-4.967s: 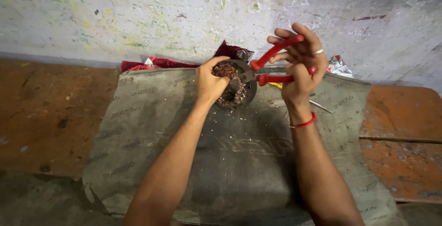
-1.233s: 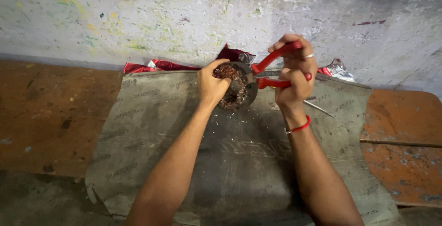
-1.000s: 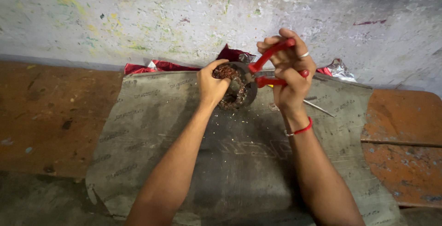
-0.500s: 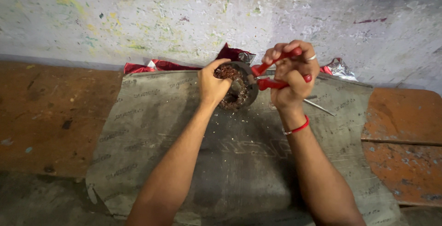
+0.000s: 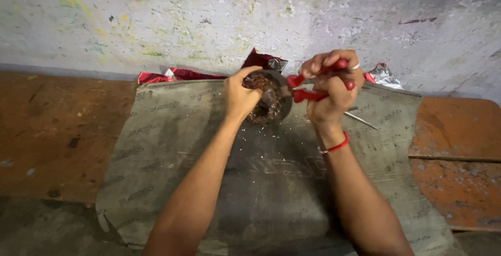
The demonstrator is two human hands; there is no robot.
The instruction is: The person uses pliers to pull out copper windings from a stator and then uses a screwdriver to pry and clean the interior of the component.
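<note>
Nearest the camera, two bare forearms rise from 6 o'clock over a grey woven sack (image 5: 271, 183) spread flat on the floor, its surface sprinkled with fine crumbs. The right wrist wears a thin red thread band (image 5: 336, 145).

Further up, toward 12 o'clock, the left hand (image 5: 241, 95) is curled around the near-left edge of a round, dark, rusty metal part (image 5: 267, 98), thumb on its top rim and fingers wrapped under it, holding it just above the sack. The part looks like a small disc or hub caked with brown grit (its exact kind cannot be told).

At about 1 o'clock from that part, the right hand (image 5: 334, 86) is clenched tight around the two red handles of a pair of pliers (image 5: 308, 89), squeezing them close together; a ring shows on one finger. The nose of the pliers reaches left and meets the right edge of the metal part, though the tip itself is hidden against it.

Just right of the right wrist, at 3 o'clock, a thin metal rod (image 5: 361, 121) lies on the sack.

Beyond the hands, crumpled red foil wrappers (image 5: 172, 74) lie along the sack's far edge, against the foot of a paint-flecked grey wall (image 5: 156, 21). Reddish-brown floor (image 5: 52, 131) shows at 9 and 3 o'clock.
</note>
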